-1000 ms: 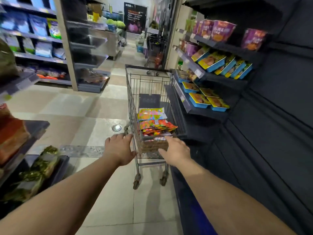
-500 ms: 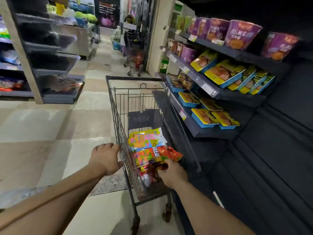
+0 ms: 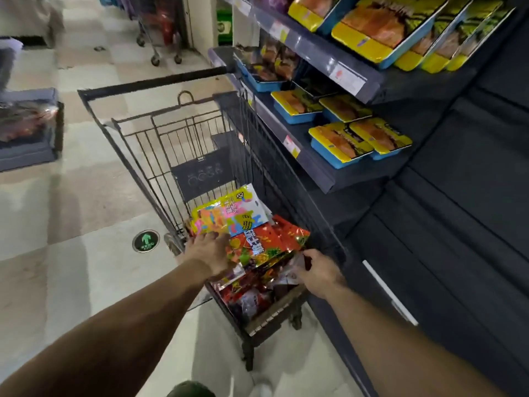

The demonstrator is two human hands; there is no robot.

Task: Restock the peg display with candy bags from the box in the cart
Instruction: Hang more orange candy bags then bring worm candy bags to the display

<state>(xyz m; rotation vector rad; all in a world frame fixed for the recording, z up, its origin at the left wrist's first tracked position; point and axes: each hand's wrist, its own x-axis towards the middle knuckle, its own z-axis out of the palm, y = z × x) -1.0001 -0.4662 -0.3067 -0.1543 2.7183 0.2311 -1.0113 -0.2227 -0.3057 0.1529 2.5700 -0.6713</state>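
A wire shopping cart (image 3: 171,138) stands beside the dark shelving on the right. At its near end is a brown cardboard box (image 3: 274,312) piled with candy bags. On top lie a yellow-and-pink bag (image 3: 226,214) and a red-and-orange bag (image 3: 266,243). My left hand (image 3: 210,253) is on the left side of the pile, fingertips under the yellow bag's lower edge. My right hand (image 3: 317,275) grips the right side of the pile, fingers curled on the red bags. No pegs are visible; dark panels (image 3: 458,224) fill the lower right.
Two dark shelves on the right carry blue-and-yellow trays (image 3: 360,141) and overhang the cart's right side. Another cart (image 3: 160,30) stands far up the aisle. A low display (image 3: 28,130) sits at the left. A green arrow marker (image 3: 146,240) is set in the tiled floor.
My left hand left the cart's handle and moved onto the candy bags. My right hand went into the pile first. The view has closed in and tipped down over the cart.
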